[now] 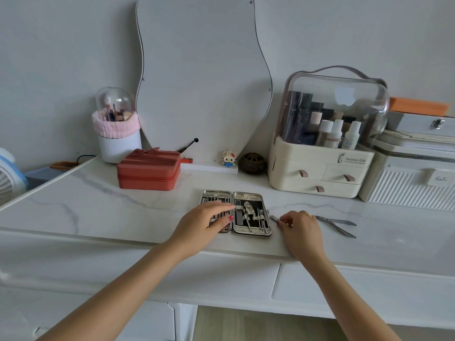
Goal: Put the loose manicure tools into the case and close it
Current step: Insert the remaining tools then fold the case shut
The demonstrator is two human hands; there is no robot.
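Case (251, 214) lies open flat on the surface (123, 212), steadied by the flat, straight-fingered left hand (205, 221) on its left half, seemingly so the right hand (299, 226) can pinch a loose tool (274, 219) just beside it, with scissors (341, 225) waiting further right.

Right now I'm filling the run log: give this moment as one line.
case: open, flat | left hand: resting on case's left half | right hand: pinching loose tool | scissors: still on table
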